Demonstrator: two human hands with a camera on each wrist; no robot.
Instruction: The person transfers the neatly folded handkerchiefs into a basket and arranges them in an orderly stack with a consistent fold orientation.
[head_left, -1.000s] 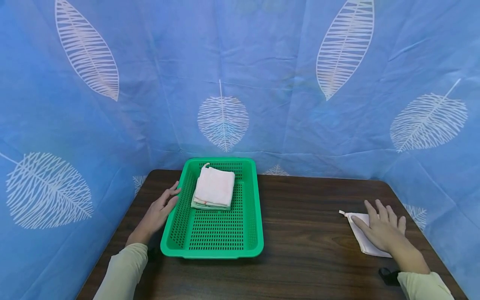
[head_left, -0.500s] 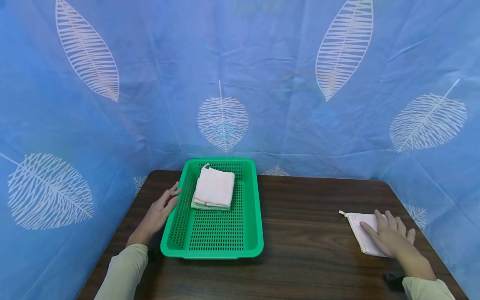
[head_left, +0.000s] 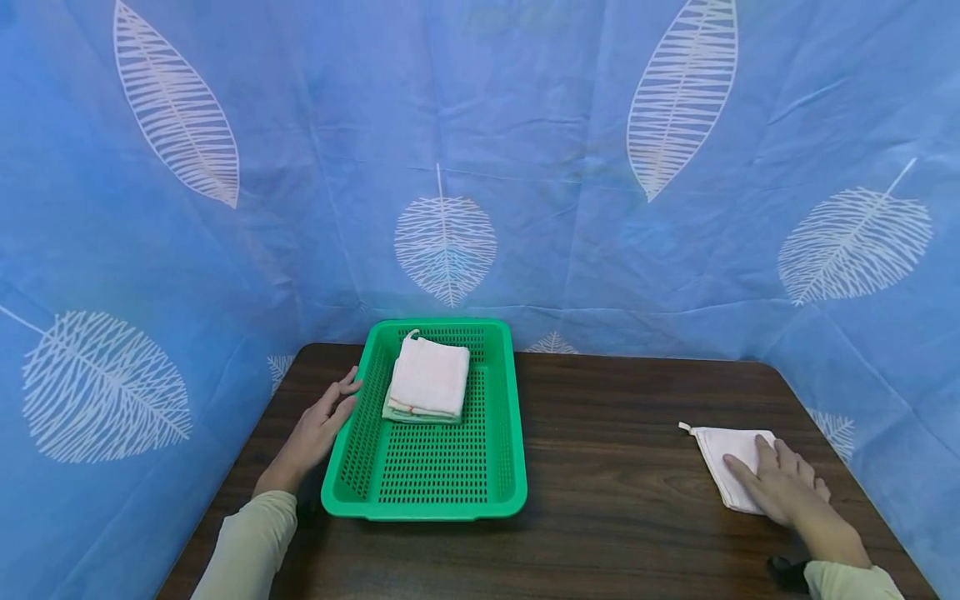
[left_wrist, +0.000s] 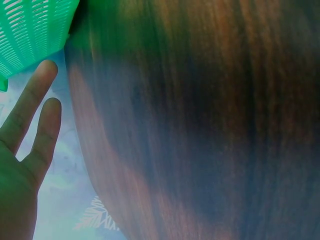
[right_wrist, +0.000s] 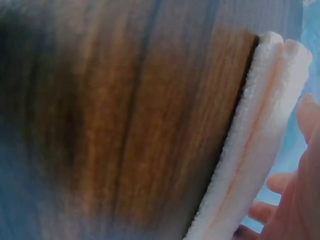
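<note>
A folded pale pink towel (head_left: 723, 454) with a small hanging loop lies on the table at the right. Over its right part is my right hand (head_left: 787, 492), thumb above the cloth and fingers loosely bent by its far right side. In the right wrist view the towel (right_wrist: 250, 145) shows its thick folded edge, with the right hand (right_wrist: 295, 200) just beyond it. My left hand (head_left: 311, 433) has its fingers extended against the left side of a green plastic basket (head_left: 517, 450). Inside the basket rests another folded pinkish towel (head_left: 429, 375), on top of greenish cloth.
The dark wooden table (head_left: 600, 467) extends between the basket and the right-hand towel. A blue curtain (head_left: 540, 125) with white leaf prints hangs behind the table and along both sides.
My right hand has shifted right and down across the towel, and its fingers, spread before, are now more bent. The left hand, basket and towels stay put.
</note>
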